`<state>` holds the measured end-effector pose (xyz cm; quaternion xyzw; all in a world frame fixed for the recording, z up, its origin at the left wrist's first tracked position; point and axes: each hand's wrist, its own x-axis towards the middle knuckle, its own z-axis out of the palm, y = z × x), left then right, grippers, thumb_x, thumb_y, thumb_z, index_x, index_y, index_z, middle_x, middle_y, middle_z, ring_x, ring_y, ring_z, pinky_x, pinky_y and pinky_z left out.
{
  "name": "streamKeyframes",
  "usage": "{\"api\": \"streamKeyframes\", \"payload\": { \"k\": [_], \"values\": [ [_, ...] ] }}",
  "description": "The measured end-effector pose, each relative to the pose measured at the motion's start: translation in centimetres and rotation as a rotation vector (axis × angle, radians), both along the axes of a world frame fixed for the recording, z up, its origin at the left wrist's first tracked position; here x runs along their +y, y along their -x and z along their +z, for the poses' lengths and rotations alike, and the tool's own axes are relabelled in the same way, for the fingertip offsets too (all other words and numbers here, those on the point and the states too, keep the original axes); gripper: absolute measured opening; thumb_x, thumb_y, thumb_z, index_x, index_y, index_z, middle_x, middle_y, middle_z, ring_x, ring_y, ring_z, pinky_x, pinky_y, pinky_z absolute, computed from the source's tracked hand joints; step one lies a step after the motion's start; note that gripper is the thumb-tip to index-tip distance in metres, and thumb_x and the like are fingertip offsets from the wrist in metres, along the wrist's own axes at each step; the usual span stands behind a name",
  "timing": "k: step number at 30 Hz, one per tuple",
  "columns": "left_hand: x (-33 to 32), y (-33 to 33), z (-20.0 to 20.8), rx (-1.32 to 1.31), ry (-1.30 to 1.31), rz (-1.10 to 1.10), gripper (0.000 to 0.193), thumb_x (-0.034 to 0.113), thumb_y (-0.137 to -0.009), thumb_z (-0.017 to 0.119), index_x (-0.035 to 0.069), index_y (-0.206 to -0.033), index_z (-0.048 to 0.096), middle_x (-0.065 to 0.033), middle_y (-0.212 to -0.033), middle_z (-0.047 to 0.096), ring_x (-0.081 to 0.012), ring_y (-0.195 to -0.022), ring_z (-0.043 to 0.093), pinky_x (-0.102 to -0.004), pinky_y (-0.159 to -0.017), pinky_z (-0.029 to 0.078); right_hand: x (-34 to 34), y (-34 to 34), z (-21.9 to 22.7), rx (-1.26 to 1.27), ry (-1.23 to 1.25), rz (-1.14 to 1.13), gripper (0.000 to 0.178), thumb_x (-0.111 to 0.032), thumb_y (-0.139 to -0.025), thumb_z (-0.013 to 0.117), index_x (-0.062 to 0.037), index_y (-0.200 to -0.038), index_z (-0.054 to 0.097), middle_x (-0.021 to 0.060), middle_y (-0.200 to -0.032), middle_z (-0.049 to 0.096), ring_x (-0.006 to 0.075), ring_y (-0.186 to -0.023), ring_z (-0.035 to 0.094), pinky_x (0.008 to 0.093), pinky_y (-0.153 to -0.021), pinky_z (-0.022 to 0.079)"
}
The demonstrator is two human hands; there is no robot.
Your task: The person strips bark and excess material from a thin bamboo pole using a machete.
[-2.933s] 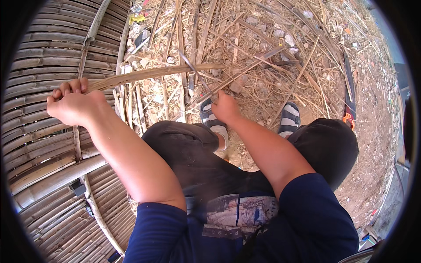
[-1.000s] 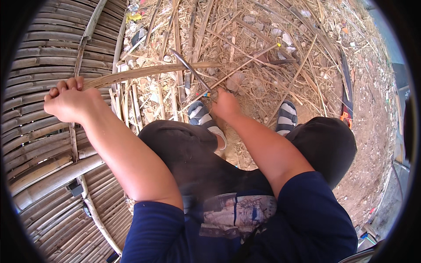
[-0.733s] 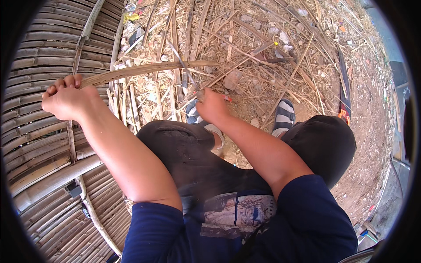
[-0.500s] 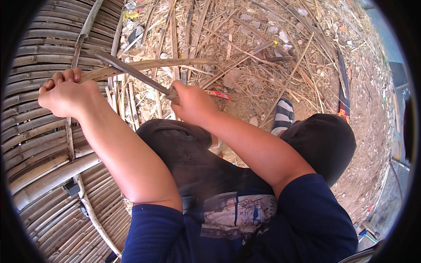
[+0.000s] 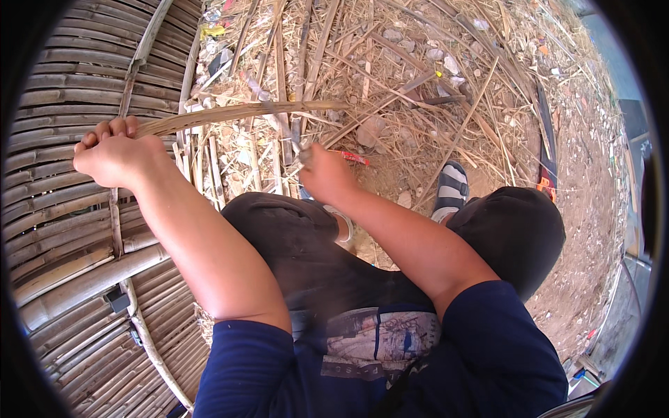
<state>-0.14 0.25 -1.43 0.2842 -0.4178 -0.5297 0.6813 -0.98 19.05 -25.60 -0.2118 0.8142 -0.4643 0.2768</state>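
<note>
No words can be read. The blue shirt [image 5: 502, 348] has a printed picture [image 5: 382, 336] with small pale letters [image 5: 353, 368] along 1 edge, too blurry to read.

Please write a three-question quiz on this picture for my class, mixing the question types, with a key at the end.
1. Which hand grips one end of the long wooden strip?
2. True or false: the bamboo-slat wall is on the left side of the picture.
3. What does the right hand hold?
A) a stone
B) a long tool, blurred
C) a coil of rope

Key:
1. The left hand.
2. True.
3. B.
</note>
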Motion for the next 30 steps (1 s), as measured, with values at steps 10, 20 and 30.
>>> {"api": "streamKeyframes", "payload": {
  "k": [10,20,30],
  "values": [
    [-0.2,0.4,0.0,0.0,-0.007,0.031,0.011,0.017,-0.091,0.034,0.013,-0.081,0.035,-0.0008,-0.069,0.033,-0.0151,-0.056,0.023,-0.0324,-0.053,0.023,3.7,1.8,-12.3,0.018,-0.234,-0.147,0.04,-0.015,-0.082,0.069,-0.0026,-0.119,0.062,0.025,-0.102,0.072,0.0421,-0.095,0.07,0.0519,-0.084,0.055],
    [-0.1,0.2,0.3,0.009,0.038,-0.101,0.013,0.02,-0.09,0.038,0.014,-0.079,0.035,0.0003,-0.067,0.031,-0.0151,-0.055,0.023,-0.0322,-0.053,0.023,1.2,2.0,-6.7,-0.052,0.096,-0.205,0.046,-0.018,-0.081,0.071,0.0037,-0.12,0.063,0.0271,-0.103,0.071,0.0392,-0.098,0.071,0.0437,-0.086,0.055],
    [-2.0,-1.7,0.2,0.201,0.177,-0.98,0.025,0.023,-0.086,0.054,0.016,-0.067,0.039,0.0005,-0.061,0.03,-0.0139,-0.053,0.022,-0.031,-0.052,0.021,0.4,6.4,3.2,-0.033,0.208,0.242,0.047,-0.02,-0.081,0.072,0.0033,-0.121,0.062,0.0231,-0.099,0.072,0.0353,-0.091,0.071,0.0425,-0.082,0.054]
  ]
}}
